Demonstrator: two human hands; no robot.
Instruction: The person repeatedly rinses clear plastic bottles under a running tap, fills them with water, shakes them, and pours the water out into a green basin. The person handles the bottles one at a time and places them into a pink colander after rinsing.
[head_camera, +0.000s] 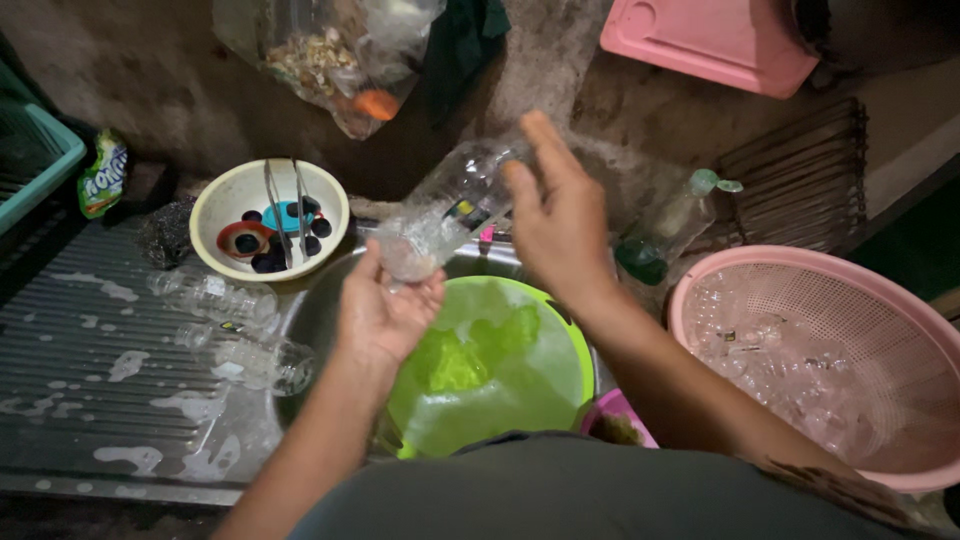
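A clear plastic bottle (440, 210) is held tilted over a green basin (560, 340) of soapy water in a metal sink (310, 310). My left hand (385, 310) grips the bottle's lower, mouth end. My right hand (560, 220) holds its upper end, fingers partly spread. Two more clear bottles (235, 330) lie on the wet, foamy ribbed drainboard (90, 360) to the left.
A white bowl (215, 205) with tongs and dark bottle caps stands behind the sink. A pink basket (880, 300) of clear bottles sits at the right. A green-liquid dispenser bottle (670, 230), a pink lid (710, 40), a hanging plastic bag (330, 50) and a teal crate (40, 150) surround the area.
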